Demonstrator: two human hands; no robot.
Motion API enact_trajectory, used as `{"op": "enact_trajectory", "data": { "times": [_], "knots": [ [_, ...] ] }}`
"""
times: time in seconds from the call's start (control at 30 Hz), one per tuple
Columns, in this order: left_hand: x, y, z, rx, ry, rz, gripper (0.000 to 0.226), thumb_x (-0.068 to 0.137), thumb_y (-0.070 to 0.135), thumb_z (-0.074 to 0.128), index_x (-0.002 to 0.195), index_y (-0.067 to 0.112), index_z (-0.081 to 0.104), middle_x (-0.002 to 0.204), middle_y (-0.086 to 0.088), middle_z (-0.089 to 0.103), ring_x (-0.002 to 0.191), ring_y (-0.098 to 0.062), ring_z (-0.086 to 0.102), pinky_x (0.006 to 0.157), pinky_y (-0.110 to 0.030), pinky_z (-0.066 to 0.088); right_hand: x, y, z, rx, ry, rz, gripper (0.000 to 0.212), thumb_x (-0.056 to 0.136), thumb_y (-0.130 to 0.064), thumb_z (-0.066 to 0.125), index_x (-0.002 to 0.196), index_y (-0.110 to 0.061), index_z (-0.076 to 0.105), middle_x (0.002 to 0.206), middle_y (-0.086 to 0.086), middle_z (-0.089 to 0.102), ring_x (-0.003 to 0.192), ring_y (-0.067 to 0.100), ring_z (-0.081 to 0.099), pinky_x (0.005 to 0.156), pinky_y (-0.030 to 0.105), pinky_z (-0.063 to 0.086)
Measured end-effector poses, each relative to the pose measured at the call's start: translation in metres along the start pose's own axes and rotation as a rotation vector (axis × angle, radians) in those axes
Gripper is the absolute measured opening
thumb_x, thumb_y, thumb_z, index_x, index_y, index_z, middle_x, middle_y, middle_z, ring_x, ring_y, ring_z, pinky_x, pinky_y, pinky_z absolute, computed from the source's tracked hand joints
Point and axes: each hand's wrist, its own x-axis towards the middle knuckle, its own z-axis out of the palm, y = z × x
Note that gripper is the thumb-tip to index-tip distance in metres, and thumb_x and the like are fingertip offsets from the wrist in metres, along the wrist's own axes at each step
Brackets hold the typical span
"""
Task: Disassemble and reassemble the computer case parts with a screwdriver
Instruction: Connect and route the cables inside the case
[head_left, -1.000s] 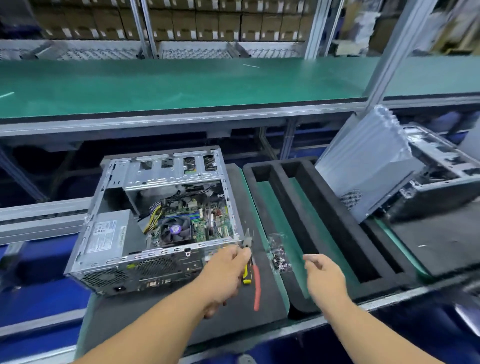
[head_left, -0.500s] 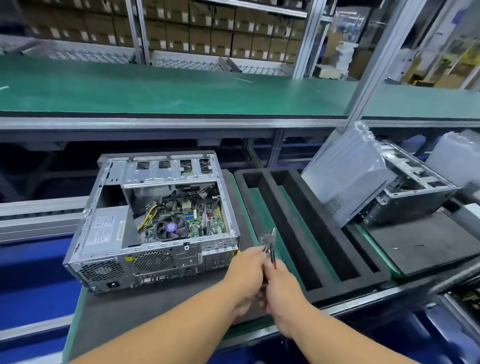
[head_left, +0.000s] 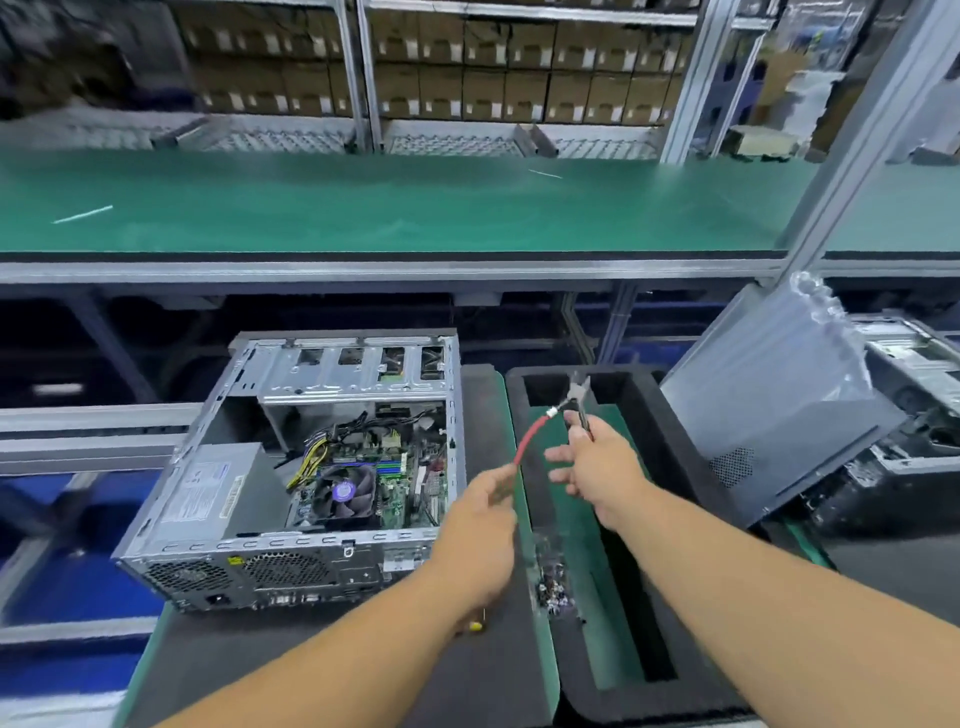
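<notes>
Silver-grey computer case (head_left: 291, 467) lies open, motherboard and fan exposed.

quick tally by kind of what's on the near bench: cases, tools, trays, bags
computer cases: 2, an open silver metal case and a second case at far right
red-handled pliers: 1, held between both hands
black foam tray: 1
clear bag of small parts: 1
total: 5

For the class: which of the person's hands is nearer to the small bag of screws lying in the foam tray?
The left. The left hand hangs just left of the bag of screws, beside it. The right hand is raised farther up the foam tray, holding the pliers.
</notes>
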Motion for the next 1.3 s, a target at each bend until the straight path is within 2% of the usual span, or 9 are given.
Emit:
{"op": "enact_trajectory", "data": {
  "times": [0.1,0.2,0.4,0.6,0.73,0.83,1.0,1.17,1.3],
  "knots": [
    [0.017,0.004,-0.003,-0.17,0.194,-0.015,0.041,0.098,-0.017,0.037,0.102,0.014,0.064,0.104,-0.011,0.067,0.088,-0.016,0.067,0.069,-0.026,0.054,0.053,0.008,0.006,-0.175,-0.085,0.033,0.022,0.11,-0.023,0.042,0.122,-0.027,0.059,0.089,0.009,0.076,0.051,0.017,0.059,0.041,0.02,0.04],
    [0.029,0.006,-0.027,-0.204,0.397,0.049,0.038,0.096,-0.017,0.037,0.101,0.006,0.066,0.09,-0.013,0.067,0.074,-0.019,0.07,0.065,-0.029,0.058,0.097,0.024,0.022,-0.409,-0.22,-0.002,0.02,0.108,-0.016,0.045,0.12,-0.01,0.06,0.103,0.012,0.069,0.089,0.032,0.071,0.058,0.035,0.046],
    [0.038,0.003,-0.103,0.162,0.725,0.054,0.031,0.096,-0.002,0.054,0.096,0.023,0.071,0.089,-0.002,0.076,0.075,-0.017,0.073,0.068,-0.035,0.062,0.132,0.047,0.053,-0.634,-0.286,0.033,0.034,0.105,-0.021,0.044,0.127,-0.006,0.065,0.093,0.005,0.06,0.116,0.038,0.064,0.088,0.033,0.05],
    [0.039,-0.009,-0.148,0.406,0.779,-0.048,0.022,0.091,0.01,0.065,0.089,0.03,0.073,0.077,0.004,0.075,0.068,-0.019,0.068,0.066,-0.042,0.06,0.12,0.036,0.085,-0.671,-0.163,0.077,0.038,0.099,-0.015,0.048,0.135,-0.009,0.059,0.14,0.022,0.053,0.126,0.04,0.053,0.108,0.044,0.046],
    [0.045,-0.002,-0.155,0.861,0.441,-0.192,0.01,0.083,0.028,0.078,0.076,0.031,0.072,0.066,0.015,0.071,0.054,-0.008,0.064,0.048,-0.02,0.044,0.108,0.029,0.086,-0.639,-0.145,0.071,0.046,0.101,-0.018,0.049,0.146,-0.009,0.051,0.148,0.021,0.051,0.133,0.041,0.05,0.111,0.044,0.043],
    [0.053,0.01,-0.162,1.079,0.15,-0.277,0.011,0.079,0.031,0.083,0.074,0.032,0.073,0.069,0.015,0.072,0.064,-0.009,0.069,0.054,-0.02,0.053,0.09,0.026,0.081,-0.521,-0.14,0.015,0.051,0.097,-0.014,0.05,0.148,-0.018,0.05,0.141,0.02,0.056,0.125,0.042,0.055,0.104,0.046,0.049],
    [0.079,0.023,-0.165,1.311,-0.19,-0.148,0.017,0.081,0.036,0.082,0.097,0.033,0.078,0.076,0.021,0.067,0.07,-0.004,0.063,0.058,-0.02,0.044,0.03,0.012,0.078,-0.191,-0.1,-0.225,0.034,0.101,-0.013,0.048,0.099,-0.039,0.07,0.094,-0.007,0.073,0.059,0.001,0.058,0.047,0.017,0.044],
    [0.103,0.009,-0.169,1.726,-0.492,0.334,0.028,0.085,0.027,0.075,0.112,0.032,0.069,0.105,0.008,0.067,0.104,-0.018,0.056,0.076,-0.033,0.04,-0.041,-0.004,0.089,-0.319,-0.208,-0.693,0.025,0.093,-0.025,0.05,0.096,-0.039,0.07,0.094,-0.026,0.068,0.09,0.0,0.065,0.073,0.006,0.042],
    [0.121,-0.008,-0.177,1.843,-0.692,0.565,0.016,0.089,0.018,0.061,0.103,0.025,0.066,0.104,0.003,0.054,0.103,-0.021,0.04,0.077,-0.039,0.026,-0.055,0.008,0.107,-0.338,-0.274,-0.722,0.029,0.099,-0.005,0.052,0.103,-0.026,0.072,0.094,-0.015,0.069,0.098,0.012,0.066,0.082,0.02,0.05]
  ]
}}
